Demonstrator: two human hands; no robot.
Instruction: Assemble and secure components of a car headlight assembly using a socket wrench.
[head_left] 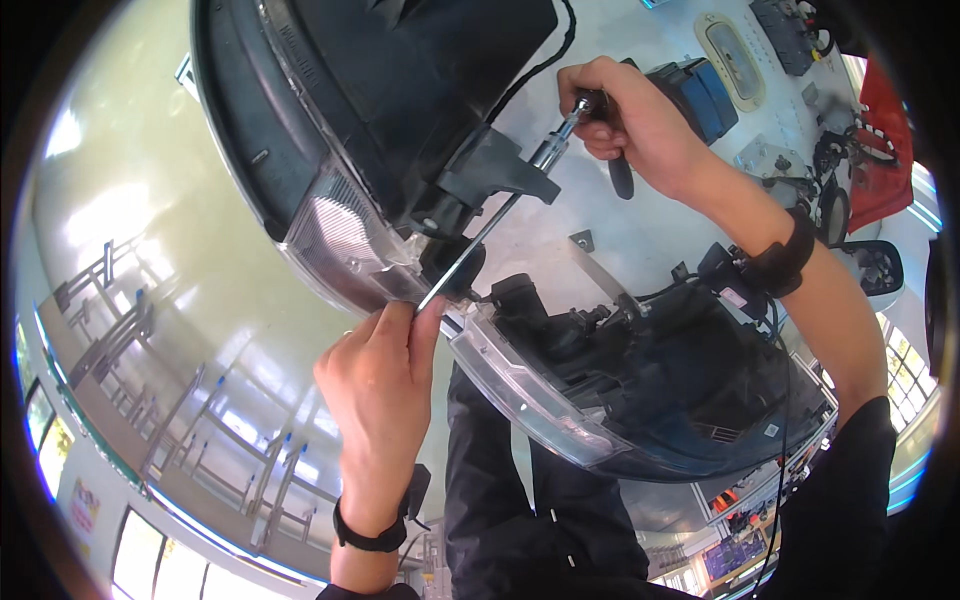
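Observation:
My right hand [630,120] grips the black handle of a long screwdriver [500,215] near the top middle. Its metal shaft slants down-left to a spot between two car headlight units. My left hand [385,375] sits below, thumb and fingers pinching the shaft's tip by the clear lens edge. The larger black headlight [340,120] fills the upper left, with a black bracket [495,170] sticking out toward the shaft. A second headlight [620,385] with a clear lens lies at the lower right. Both wrists wear black bands.
A white work table [640,225] lies under the headlights, carrying a blue box [705,95], small metal parts, a black cable and a red object [885,140] at the far right. Shiny floor with racks [150,330] shows on the left. My dark trousers [530,510] are below.

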